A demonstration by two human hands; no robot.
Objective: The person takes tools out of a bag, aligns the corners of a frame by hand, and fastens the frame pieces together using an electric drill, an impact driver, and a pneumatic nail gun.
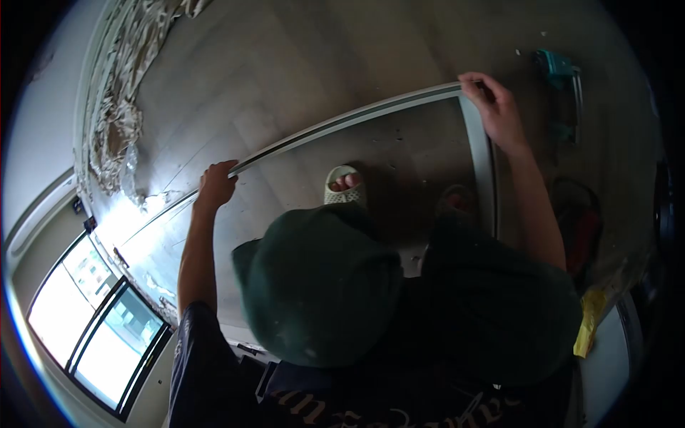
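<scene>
A long, pale metal frame (349, 116) with a dark groove along its top bar stretches in front of me, curved by the lens. My left hand (217, 184) is closed around the bar on the left side. At the far right corner, my right hand (492, 107) grips the frame with fingers bent over the edge. From that corner a side bar (479, 164) runs back towards my body. Through the frame I see the floor and my foot in a light slipper (344, 187). My other foot is in shadow.
A teal power tool (555, 65) lies on the wood-look floor (314, 57) at right. Crumpled, pale sheeting (118, 135) lines the left wall, near a bright window (93, 314). A yellow item (589, 322) is at lower right, by a dark red object (579, 235).
</scene>
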